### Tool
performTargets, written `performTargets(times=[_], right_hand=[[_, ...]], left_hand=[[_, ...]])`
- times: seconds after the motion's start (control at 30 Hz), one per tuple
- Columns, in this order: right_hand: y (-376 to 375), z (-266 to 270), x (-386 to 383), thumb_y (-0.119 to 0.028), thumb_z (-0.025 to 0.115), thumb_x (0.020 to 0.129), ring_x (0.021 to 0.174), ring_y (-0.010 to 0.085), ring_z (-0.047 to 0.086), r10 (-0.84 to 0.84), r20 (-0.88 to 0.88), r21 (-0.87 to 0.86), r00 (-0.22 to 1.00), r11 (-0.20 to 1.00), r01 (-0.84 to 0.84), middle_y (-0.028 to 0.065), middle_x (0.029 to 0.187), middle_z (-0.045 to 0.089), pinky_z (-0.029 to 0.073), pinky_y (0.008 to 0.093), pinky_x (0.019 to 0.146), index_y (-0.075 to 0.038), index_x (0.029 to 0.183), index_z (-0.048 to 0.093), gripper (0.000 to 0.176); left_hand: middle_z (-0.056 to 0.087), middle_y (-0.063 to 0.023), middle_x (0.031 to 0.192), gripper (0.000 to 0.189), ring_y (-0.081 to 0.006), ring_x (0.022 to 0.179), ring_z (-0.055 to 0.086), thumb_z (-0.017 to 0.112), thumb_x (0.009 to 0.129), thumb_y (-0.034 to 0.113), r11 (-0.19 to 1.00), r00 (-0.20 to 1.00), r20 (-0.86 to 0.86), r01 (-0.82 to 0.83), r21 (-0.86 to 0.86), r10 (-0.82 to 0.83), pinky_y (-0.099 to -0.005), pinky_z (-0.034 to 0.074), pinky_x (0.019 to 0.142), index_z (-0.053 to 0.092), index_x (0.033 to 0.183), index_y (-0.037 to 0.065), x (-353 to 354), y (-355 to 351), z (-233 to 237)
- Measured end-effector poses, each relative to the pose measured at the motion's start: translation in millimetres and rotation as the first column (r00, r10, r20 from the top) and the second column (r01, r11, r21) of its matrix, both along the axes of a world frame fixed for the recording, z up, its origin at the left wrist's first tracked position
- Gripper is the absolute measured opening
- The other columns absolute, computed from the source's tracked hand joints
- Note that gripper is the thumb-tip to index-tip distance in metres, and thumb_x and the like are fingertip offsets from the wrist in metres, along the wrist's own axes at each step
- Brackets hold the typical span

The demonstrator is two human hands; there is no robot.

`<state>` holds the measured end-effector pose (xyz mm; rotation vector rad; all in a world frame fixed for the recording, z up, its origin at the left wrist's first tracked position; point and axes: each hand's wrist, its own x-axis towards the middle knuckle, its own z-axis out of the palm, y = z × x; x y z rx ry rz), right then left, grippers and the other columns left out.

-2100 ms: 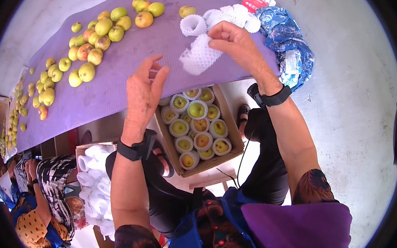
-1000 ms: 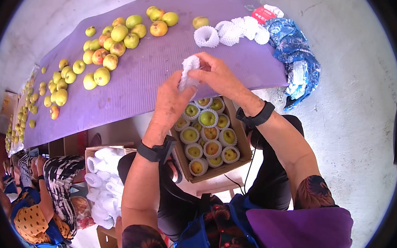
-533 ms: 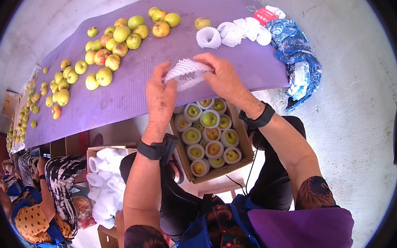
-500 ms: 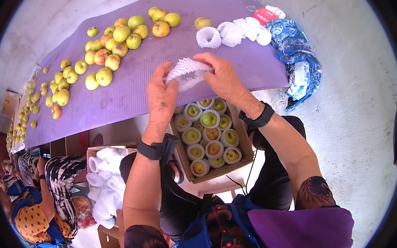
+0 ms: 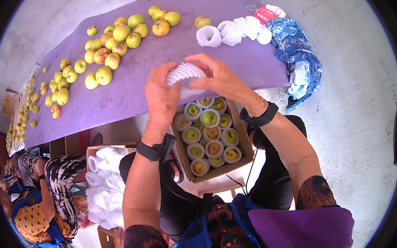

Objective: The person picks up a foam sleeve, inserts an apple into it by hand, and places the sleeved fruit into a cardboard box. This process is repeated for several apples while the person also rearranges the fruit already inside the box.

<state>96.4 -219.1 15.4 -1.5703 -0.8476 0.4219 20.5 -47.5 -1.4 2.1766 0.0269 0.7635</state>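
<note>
A white foam fruit net [image 5: 186, 73] is held between my two hands over the near edge of the purple-covered table [image 5: 166, 55]. My left hand [image 5: 162, 88] grips its left side, the thumb in front and the fingers curled behind. At the net's right side, my right hand [image 5: 221, 80] curves round it with thumb and fingers apart, thumb in front and forefinger over the top. Whatever lies inside the net is hidden. Below the hands, a cardboard box [image 5: 247, 159] holds several apples [image 5: 191, 135] in white foam nets.
Loose yellow-green apples [image 5: 121, 33] spread over the table's left half. More foam nets [image 5: 232, 33], a red packet [image 5: 265, 13] and blue patterned cloth [image 5: 292, 43] lie at the right end. Foam nets [image 5: 107, 186] fill a box at lower left, beside another person [image 5: 36, 219].
The foam net has turned and now looks rounder and more closed. My right hand's fingers have spread and shifted from its upper edge to round its right side.
</note>
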Motion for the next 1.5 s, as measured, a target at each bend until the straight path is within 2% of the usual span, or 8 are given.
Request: performTargets(times=[0.1,0.33,0.4,0.63,0.9,0.97,1.07,1.5], right_hand=[[0.4,-4.5,5.0,-0.015,0.067,0.082,0.102,0.0162,0.057,-0.058,0.012,-0.033,0.998,0.998,0.058,0.0075,0.111,0.060,0.046,0.0299,0.090,-0.005,0.125,0.052,0.047],[-2.0,-4.8,3.7,-0.017,0.065,0.085,0.100,0.0140,0.057,-0.167,0.410,-0.221,0.897,0.936,0.275,0.0051,0.108,0.060,0.046,0.0295,0.088,-0.002,0.119,0.055,0.039],[1.3,-12.4,7.0,-0.017,0.067,0.083,0.098,0.0147,0.058,-0.120,0.245,-0.098,0.962,0.984,0.148,0.0057,0.106,0.061,0.047,0.0300,0.086,-0.002,0.118,0.056,0.040],[-6.2,4.4,16.9,-0.015,0.068,0.084,0.099,0.0107,0.057,0.029,-0.212,0.019,0.977,1.000,-0.025,0.0035,0.107,0.061,0.046,0.0260,0.088,-0.001,0.119,0.055,0.039],[-3.6,-6.3,12.7,-0.010,0.066,0.083,0.090,0.0078,0.059,-0.080,0.019,0.029,0.997,0.996,0.079,0.0005,0.096,0.062,0.048,0.0244,0.080,-0.004,0.112,0.057,0.030],[-4.1,-8.9,14.0,-0.009,0.066,0.083,0.090,0.0076,0.058,-0.126,0.054,0.012,0.991,0.992,0.126,0.0007,0.095,0.061,0.048,0.0244,0.080,-0.005,0.112,0.057,0.031],[-2.6,-5.9,12.2,-0.004,0.065,0.080,0.087,0.0081,0.057,-0.162,0.031,0.110,0.986,0.981,0.158,0.0007,0.092,0.061,0.046,0.0248,0.079,-0.002,0.105,0.059,0.026],[-3.2,-0.9,4.2,-0.001,0.064,0.079,0.077,0.0046,0.051,-0.110,0.167,0.039,0.980,0.994,0.105,-0.0033,0.086,0.055,0.044,0.0223,0.070,-0.008,0.108,0.056,0.031]], left_hand=[[0.063,-0.0129,0.099,0.037,-0.0220,0.093,0.060,0.067,0.076,0.006,0.993,0.996,-0.085,-0.010,0.117,0.020,-0.0326,0.047,0.083,0.061,0.111,0.000,-1.3,-5.5,4.2],[0.062,-0.0142,0.105,0.043,-0.0228,0.091,0.060,0.075,0.075,0.023,0.868,0.928,-0.269,0.101,-0.486,-0.259,-0.0332,0.048,0.081,0.063,0.110,0.001,2.6,-7.6,7.6],[0.062,-0.0135,0.106,0.043,-0.0210,0.091,0.059,0.075,0.075,0.024,0.822,0.928,-0.253,0.089,-0.562,-0.274,-0.0325,0.048,0.080,0.063,0.110,0.001,3.3,-4.6,6.7],[0.062,-0.0121,0.103,0.040,-0.0222,0.092,0.060,0.072,0.076,0.011,0.999,0.997,-0.078,0.022,-0.037,-0.025,-0.0326,0.048,0.081,0.061,0.114,0.003,-2.1,-7.8,11.3],[0.060,-0.0124,0.099,0.038,-0.0260,0.088,0.061,0.070,0.079,0.015,0.993,0.992,-0.082,0.101,0.064,-0.096,-0.0352,0.051,0.072,0.059,0.114,0.007,1.6,-8.0,1.9],[0.064,-0.0117,0.100,0.032,-0.0186,0.080,0.063,0.059,0.091,0.021,0.730,0.893,-0.256,0.109,-0.675,-0.370,-0.0285,0.052,0.069,0.057,0.116,0.002,-2.4,-13.6,19.3],[0.065,-0.0115,0.094,0.039,-0.0157,0.073,0.065,0.048,0.098,0.033,0.360,0.860,-0.004,0.209,-0.909,-0.510,-0.0266,0.054,0.057,0.056,0.115,-0.002,2.4,-0.5,13.3],[0.057,-0.0018,0.066,0.038,-0.0101,0.049,0.054,0.059,0.091,0.042,0.555,0.823,-0.268,0.067,-0.829,-0.501,-0.0235,0.044,0.041,0.060,0.087,0.004,-1.6,1.1,14.2]])
